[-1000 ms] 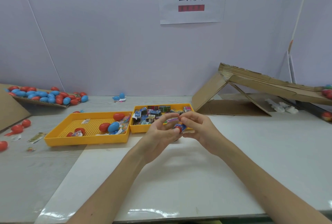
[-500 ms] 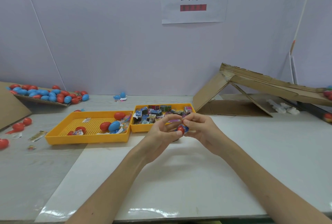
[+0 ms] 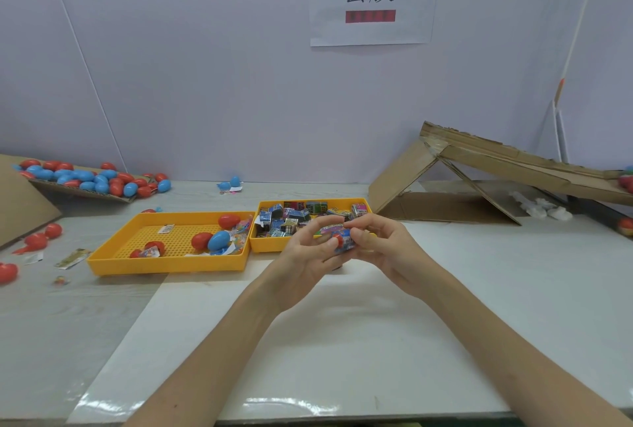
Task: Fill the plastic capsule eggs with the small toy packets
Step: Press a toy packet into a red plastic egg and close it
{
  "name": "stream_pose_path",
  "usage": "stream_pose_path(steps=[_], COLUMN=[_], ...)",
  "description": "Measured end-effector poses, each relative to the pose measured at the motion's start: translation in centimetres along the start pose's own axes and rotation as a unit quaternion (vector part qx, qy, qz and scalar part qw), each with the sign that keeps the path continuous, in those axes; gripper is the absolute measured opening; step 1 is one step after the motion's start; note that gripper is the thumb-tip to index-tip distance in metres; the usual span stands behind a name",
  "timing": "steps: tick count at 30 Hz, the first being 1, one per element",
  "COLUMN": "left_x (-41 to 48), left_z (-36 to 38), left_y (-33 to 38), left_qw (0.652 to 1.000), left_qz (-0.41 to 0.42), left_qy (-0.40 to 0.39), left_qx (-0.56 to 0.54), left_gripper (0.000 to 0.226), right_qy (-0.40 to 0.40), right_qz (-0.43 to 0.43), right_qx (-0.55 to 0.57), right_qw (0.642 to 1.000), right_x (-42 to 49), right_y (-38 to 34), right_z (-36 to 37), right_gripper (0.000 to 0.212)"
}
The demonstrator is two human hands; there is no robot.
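You are holding both hands together above the white mat, just in front of the right yellow tray. Your left hand is curling its fingers and thumb around a small capsule egg, which is showing its red part between your fingertips, with a blue part just beside it. Your right hand is pinching the same egg from the other side, fingers bent over it. A colourful toy packet is lying against the top of the egg, touching your left fingers; how far in it is sitting cannot be told. The right tray is holding a heap of small packets. The left yellow tray, touching it, is holding a red egg and a blue egg side by side. More eggs are lying piled at the back left.
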State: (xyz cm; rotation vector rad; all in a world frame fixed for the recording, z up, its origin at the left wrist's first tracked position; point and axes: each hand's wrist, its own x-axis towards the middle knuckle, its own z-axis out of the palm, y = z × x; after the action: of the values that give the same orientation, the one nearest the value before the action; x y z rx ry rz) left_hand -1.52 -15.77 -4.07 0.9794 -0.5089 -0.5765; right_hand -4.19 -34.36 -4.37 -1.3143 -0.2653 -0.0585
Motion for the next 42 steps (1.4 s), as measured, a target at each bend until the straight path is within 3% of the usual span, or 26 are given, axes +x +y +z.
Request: stream_pose_path(steps=[10, 19, 24, 30, 35, 42], left_x=[0.1, 0.3, 0.4, 0.4, 0.6, 1.1], left_z=[-0.5, -0.5, -0.6, -0.7, -0.8, -0.8], left_y=[0.1, -0.2, -0.2, -0.2, -0.3, -1.0], left_qw=[1.0, 0.996, 0.997, 0.999, 0.998, 0.989], left_qz=[-0.003, -0.007, -0.005, -0.01, -0.016, 0.01], left_qy=[0.004, 0.001, 0.003, -0.011, 0.036, 0.078], left_qx=[-0.03, -0.084, -0.082, -0.049, 0.04, 0.125], left_gripper=[0.045, 0.044, 0.039, 0.041, 0.046, 0.013], right_qy=[0.023, 0.039, 0.032, 0.043, 0.088, 0.11], right_qz=[-0.02, -0.055, -0.048, -0.062, -0.061, -0.092], right_qx=[-0.033, -0.038, -0.057, -0.104, -0.123, -0.141], right_qw=[0.999, 0.997, 0.997, 0.992, 0.987, 0.98], right_x=[0.2, 0.4, 0.3, 0.2, 0.2, 0.3], right_y=[0.5, 0.8, 0.8, 0.8, 0.8, 1.0], right_z=[0.3, 0.1, 0.2, 0.2, 0.5, 0.1], right_gripper=[0.041, 0.023, 0.029, 0.035, 0.033, 0.022])
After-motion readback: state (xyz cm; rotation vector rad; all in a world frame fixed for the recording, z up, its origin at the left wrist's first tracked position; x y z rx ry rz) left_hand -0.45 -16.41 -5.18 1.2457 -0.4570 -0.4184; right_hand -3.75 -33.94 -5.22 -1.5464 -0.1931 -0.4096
